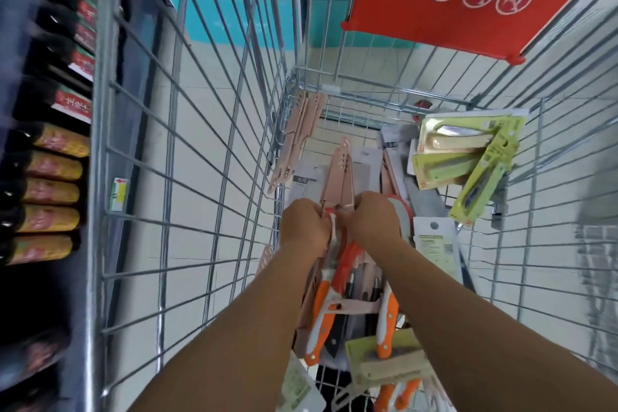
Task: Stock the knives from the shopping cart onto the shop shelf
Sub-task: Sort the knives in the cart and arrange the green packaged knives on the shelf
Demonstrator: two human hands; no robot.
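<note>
While both arms reach down into the shopping cart (pixel 187 150), we have our left hand (pixel 302 226) and right hand (pixel 374 219) close together, nearly touching, each curled round the near end of a pink sheathed knife (pixel 339 177) whose tip points away from us. Whether the two hands pinch one knife or a small bunch we cannot tell, since the fingers hide the handles. Just below our wrists lies a heap of orange-handled knives (pixel 319 321) on packaging cards, and a beige block (pixel 384 356) sits nearer to us under the right forearm. Beyond the right hand, propped against the cart's far corner, are green carded knives (pixel 468 157); beyond the left hand, a few more pink sheaths (pixel 297 140) lean on the wire wall. A red safety flap (pixel 468 0) hangs above the far end. To the left of our left arm, outside the wire, a shelf of dark bottles (pixel 50 191) runs past, blurred. We judge that we are at the picking step: gathering stock from the cart, nothing yet on its way to the shelf. The next move likely calls for a firm hold on the handle end, a straight lift clear of the wire sides and the loose cards, then a turn towards the knife shelf, which we cannot make out with certainty.
</note>
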